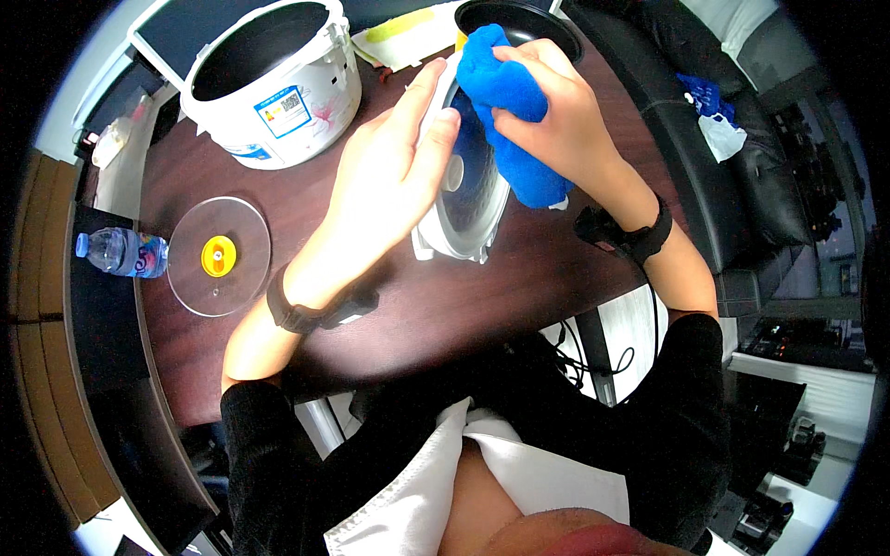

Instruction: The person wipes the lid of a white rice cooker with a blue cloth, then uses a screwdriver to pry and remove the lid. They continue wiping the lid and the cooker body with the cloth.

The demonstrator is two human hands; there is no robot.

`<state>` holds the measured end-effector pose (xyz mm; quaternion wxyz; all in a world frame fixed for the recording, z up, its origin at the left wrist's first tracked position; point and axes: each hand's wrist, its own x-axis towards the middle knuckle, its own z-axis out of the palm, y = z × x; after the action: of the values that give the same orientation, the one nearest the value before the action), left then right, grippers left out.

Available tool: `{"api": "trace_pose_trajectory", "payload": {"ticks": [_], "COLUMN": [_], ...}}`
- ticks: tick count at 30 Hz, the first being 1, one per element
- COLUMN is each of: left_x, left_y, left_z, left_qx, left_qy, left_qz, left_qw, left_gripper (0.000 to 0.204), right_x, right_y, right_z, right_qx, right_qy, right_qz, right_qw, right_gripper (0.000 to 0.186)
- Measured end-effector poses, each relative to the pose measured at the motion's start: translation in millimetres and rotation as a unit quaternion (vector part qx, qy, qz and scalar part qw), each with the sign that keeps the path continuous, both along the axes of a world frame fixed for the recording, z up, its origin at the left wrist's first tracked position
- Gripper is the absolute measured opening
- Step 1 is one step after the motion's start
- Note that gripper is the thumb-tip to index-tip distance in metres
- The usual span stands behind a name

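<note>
Nearest the camera: the person's own chest in a black top with a white collar filled the lower middle of the frame, both black sleeves rising from it.
Wrists: a black band sat on each wrist, left of centre and right of centre.
Cooker lid (464,199): a round white lid with a dark inner face and a small white hub at its middle, stood on edge and tilted, at the upper centre of the frame; its lower rim rested on the surface (436,306).
Blue cloth (505,107): bright blue, thick and bunched, pressed against the dark inner face of the lid, hanging down its right side.
Left hand (389,171): fingers stretched out almost flat, laid along the lid's left rim and back, steadying it; it gripped nothing else.
Right hand (556,107): fingers curled over the cloth, clutching it against the lid, just right of the left hand.
Cooker body (273,88): white round pot housing with a dark hollow inside and a label on its side, upper left of the frame, near the left hand but apart from it.
Glass lid (220,257): clear disc with a yellow knob, lying flat at the left, well apart from both hands.
Water bottle (122,252): small, clear, blue cap, lying on its side at the far left edge.
Black bowl (524,18): dark, at the top edge behind the cloth.
Surface: dark reddish brown.
</note>
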<state>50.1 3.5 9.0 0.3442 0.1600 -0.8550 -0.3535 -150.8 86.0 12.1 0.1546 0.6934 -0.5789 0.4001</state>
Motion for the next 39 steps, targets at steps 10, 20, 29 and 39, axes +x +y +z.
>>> {"api": "trace_pose_trajectory", "payload": {"ticks": [10, 20, 29, 39], "left_x": [-6.5, 0.4, -4.2, -10.9], "left_y": [1.6, 6.1, 10.4, 12.1], "left_z": [-17.1, -2.5, -8.1, -15.8], "left_qx": [0.066, 0.14, 0.054, 0.342], "left_qy": [0.093, 0.101, 0.077, 0.245], "left_qz": [-0.063, -0.156, -0.125, -0.139], "left_qw": [0.992, 0.973, 0.988, 0.896], "left_gripper": [0.059, 0.105, 0.1, 0.074], "right_x": [37.3, 13.7, 21.1, 47.6], "right_y": [25.3, 29.9, 23.1, 31.0], "right_z": [6.9, 13.8, 12.0, 12.6], "right_qx": [0.073, 0.044, -0.002, 0.069], "right_qy": [0.008, -0.05, -0.081, -0.021], "right_qz": [0.095, 0.091, 0.099, 0.169], "right_qw": [0.993, 0.994, 0.992, 0.983], "right_gripper": [0.061, 0.057, 0.059, 0.065]}}
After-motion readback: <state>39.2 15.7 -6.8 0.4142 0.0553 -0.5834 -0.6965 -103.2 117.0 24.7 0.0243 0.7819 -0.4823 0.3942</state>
